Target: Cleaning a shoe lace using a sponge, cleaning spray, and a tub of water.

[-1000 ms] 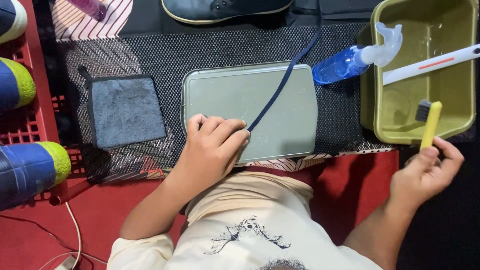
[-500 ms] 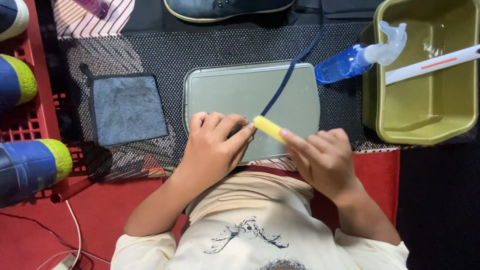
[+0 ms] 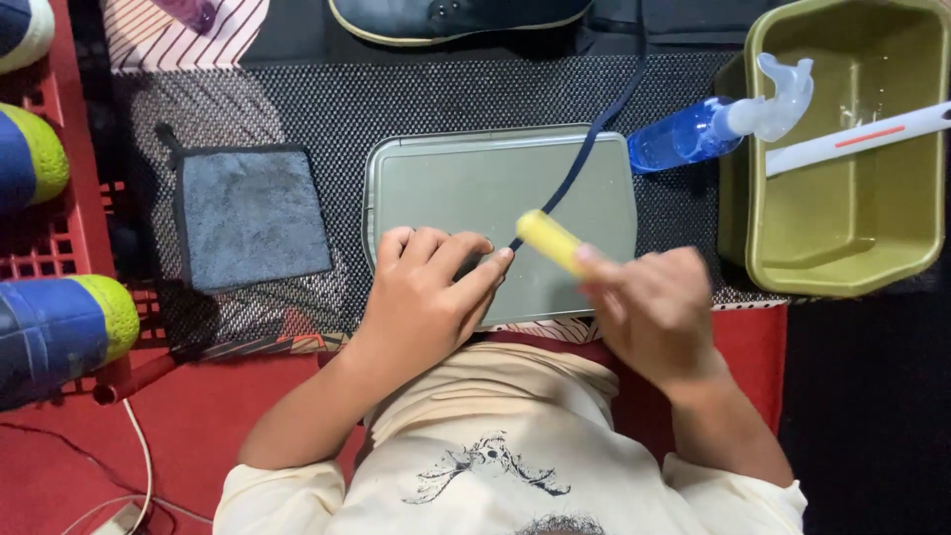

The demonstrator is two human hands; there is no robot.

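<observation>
Here, yellow brush (image 3: 551, 241) in right hand (image 3: 654, 312) grip

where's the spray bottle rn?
Head view, upper right: the blue spray bottle lies on the black mat, between the grey tray and the olive tub.

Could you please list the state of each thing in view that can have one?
Left hand: flat on the tray, pinning the lace end.
Right hand: closed around the yellow brush handle.
Dark blue shoelace: laid across the grey tray.
Spray bottle: lying on its side.
Olive basin: upright.
Grey cloth: spread flat.
</observation>
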